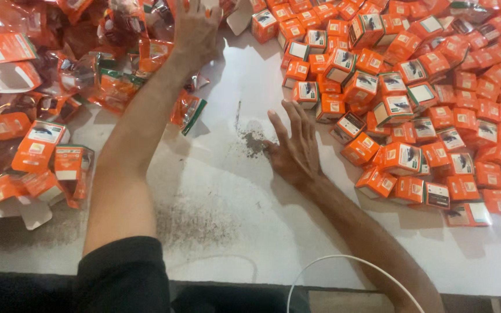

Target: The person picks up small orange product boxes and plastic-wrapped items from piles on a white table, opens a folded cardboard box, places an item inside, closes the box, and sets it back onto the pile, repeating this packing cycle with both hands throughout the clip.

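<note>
My left hand [194, 32] reaches far forward to the top of the view, fingers spread over a heap of orange and clear plastic packets [117, 75]. Whether it grips one I cannot tell. My right hand [294, 148] lies flat on the white table [221, 191], fingers apart and empty, right beside a big pile of small orange boxes [424, 104]. Its fingertips point toward the nearest box [305, 93].
Several opened, unfolded orange boxes [36, 156] lie at the left edge. A dark scuffed patch [253, 142] marks the table by my right hand. A thin white cable [349, 266] loops over the table's near edge.
</note>
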Motion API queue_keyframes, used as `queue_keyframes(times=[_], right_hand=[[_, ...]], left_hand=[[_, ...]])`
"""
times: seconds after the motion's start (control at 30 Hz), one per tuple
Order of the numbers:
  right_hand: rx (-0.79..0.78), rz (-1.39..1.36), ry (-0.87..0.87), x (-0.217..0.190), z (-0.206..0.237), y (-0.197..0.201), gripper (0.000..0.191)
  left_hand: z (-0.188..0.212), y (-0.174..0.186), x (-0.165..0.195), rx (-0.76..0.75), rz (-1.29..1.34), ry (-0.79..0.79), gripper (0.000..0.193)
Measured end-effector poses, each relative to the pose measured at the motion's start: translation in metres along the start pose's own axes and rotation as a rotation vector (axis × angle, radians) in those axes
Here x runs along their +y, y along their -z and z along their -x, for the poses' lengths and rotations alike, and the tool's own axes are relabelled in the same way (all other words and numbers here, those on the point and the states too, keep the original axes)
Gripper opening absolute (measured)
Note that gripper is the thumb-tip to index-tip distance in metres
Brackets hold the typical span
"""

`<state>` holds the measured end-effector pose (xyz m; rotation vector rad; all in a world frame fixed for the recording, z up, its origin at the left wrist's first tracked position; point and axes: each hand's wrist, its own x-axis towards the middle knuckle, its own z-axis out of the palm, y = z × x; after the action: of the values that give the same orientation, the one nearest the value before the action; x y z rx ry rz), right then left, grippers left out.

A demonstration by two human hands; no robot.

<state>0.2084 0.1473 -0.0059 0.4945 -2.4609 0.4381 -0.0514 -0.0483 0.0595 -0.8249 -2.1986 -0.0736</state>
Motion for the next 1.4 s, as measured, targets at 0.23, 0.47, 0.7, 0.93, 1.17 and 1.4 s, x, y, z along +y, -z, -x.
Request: queue_keyframes(times=[0.23, 0.47, 0.7, 0.93, 1.17, 1.4], right_hand=[[-0.08, -0.173, 0.029, -0.004, 0.011, 0.002, 0.075], [-0.185, -1.259, -0.3, -0.034, 0.021, -0.008, 0.081], [-0.214, -1.03, -0.287, -0.026, 0.034, -0.019, 0.058], [-0.154, -0.729, -0.116, -0.042, 0.027, -0.009, 0.054], [-0.211, -0.551, -0.281, -0.029, 0.018, 0.005, 0.044], [-0.182, -0.538, -0.103, -0.021, 0.021, 0.005, 0.044]], left_hand=[[0.09, 0.077, 0.008, -0.052, 0.641, 0.375, 0.047], [0.179, 0.151, 0.133, 0.009, 0.511, -0.119, 0.048], [0.219, 0.198, 0.087, -0.344, 0.246, -0.006, 0.079], [0.224, 0.169, 0.065, -0.324, 0.531, 0.105, 0.043], [0.201, 0.165, 0.116, 0.292, 1.056, -0.236, 0.045], [0.187, 0.133, 0.128, 0.074, 0.686, -0.121, 0.049]])
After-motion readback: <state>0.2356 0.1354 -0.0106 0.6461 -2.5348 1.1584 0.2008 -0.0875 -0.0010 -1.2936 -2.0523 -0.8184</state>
